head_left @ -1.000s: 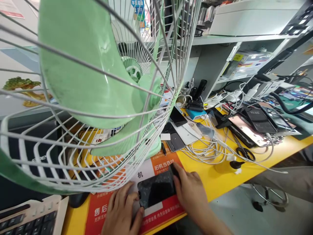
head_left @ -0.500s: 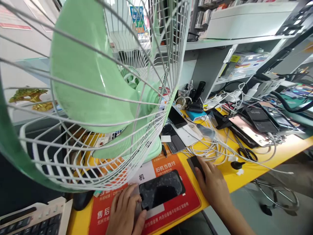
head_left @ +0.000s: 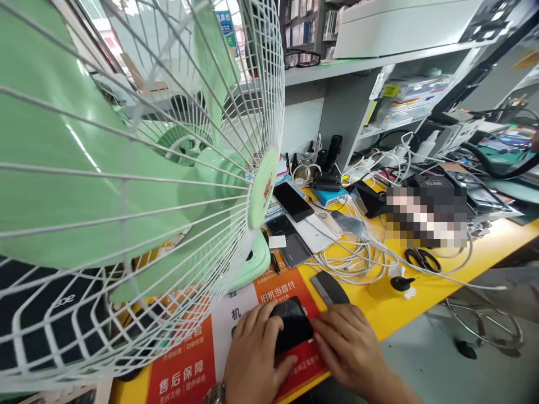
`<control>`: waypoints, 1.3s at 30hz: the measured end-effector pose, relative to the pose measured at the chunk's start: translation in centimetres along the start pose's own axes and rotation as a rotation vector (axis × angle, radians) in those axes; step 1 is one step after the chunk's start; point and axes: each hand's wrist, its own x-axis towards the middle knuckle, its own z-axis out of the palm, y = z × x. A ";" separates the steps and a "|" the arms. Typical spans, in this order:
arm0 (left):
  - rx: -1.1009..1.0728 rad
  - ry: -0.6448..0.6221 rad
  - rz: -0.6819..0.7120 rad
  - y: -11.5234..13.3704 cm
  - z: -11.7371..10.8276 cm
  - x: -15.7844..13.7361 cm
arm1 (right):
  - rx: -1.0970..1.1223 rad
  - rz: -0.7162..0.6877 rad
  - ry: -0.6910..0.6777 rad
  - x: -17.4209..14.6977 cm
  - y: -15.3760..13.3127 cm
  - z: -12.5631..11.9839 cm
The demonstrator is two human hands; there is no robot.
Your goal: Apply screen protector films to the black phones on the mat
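A black smartphone [head_left: 292, 325] lies on a red and white printed mat [head_left: 181, 387]. My left hand [head_left: 256, 350] covers its left part, with bent fingers on the upper side and the thumb near the lower side. At the phone's right end is my right hand [head_left: 351, 348], its fingertips pressed together by the corner. Whatever those fingers may hold is hidden. Just beyond the right hand, a flat dark grey piece [head_left: 330, 287] with a curved edge lies across the mat's border.
A green fan [head_left: 263, 191] with a white wire guard looms close on the left. Past the mat are more phones [head_left: 295, 202], a tangle of white cables [head_left: 343, 264], scissors [head_left: 422, 260] and a small black bulb-shaped item [head_left: 400, 283]. Shelves [head_left: 349, 112] stand behind the yellow table [head_left: 389, 314].
My right hand has left the dark grey piece and come to the phone's right end. My left hand has moved further over the phone. The head view has shifted, with the fan now further left.
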 end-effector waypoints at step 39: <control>0.264 0.106 0.330 -0.9 1.8 0.3 | 0.221 -0.005 0.014 -0.9 -0.3 1.5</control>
